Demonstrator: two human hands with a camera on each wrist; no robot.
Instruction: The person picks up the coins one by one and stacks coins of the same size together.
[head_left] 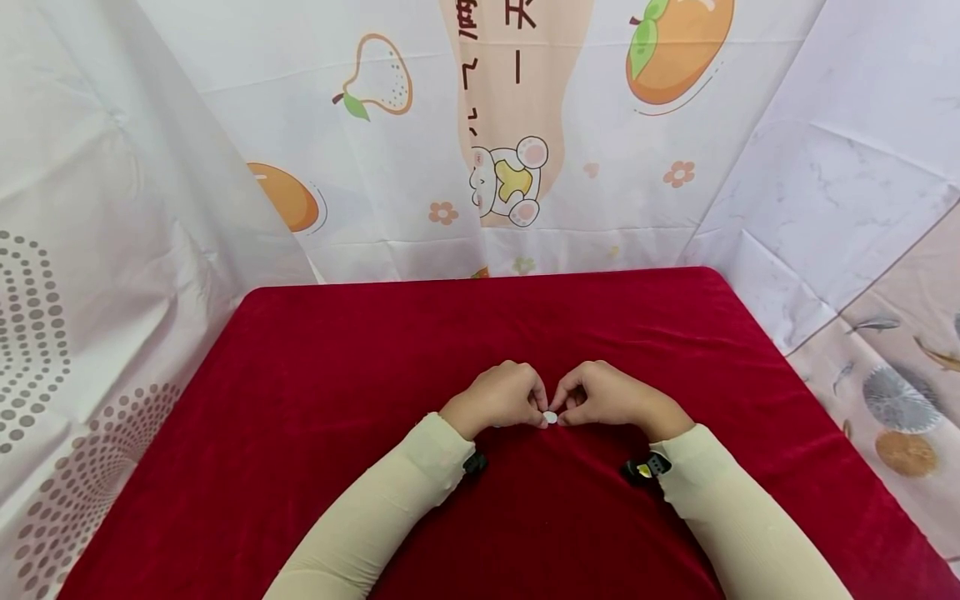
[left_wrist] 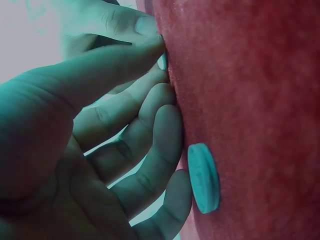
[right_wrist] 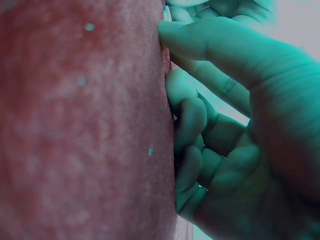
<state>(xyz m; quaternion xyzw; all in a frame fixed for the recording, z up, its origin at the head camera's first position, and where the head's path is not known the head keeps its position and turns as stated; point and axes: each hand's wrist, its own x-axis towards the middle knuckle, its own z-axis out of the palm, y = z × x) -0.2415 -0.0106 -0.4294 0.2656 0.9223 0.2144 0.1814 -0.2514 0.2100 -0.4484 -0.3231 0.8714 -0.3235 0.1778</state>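
Note:
A small white disc (head_left: 551, 417) lies between the fingertips of both hands, low over the red cloth. My left hand (head_left: 506, 396) pinches its left edge with thumb and forefinger, and in the left wrist view a sliver of this disc (left_wrist: 162, 61) shows between them. From the other side, my right hand (head_left: 603, 394) holds the disc's right edge between curled thumb and forefinger; their exact contact is mostly hidden. A thicker round piece (left_wrist: 204, 178), grooved along its rim, sits on the cloth beside my left little finger.
Red velvety cloth (head_left: 360, 350) covers the table, with light wrinkles. Tiny pale specks (right_wrist: 89, 27) dot it near my right hand. Printed white curtains (head_left: 420, 167) hang behind the table and along both sides. Each wrist carries a small black camera (head_left: 647, 468).

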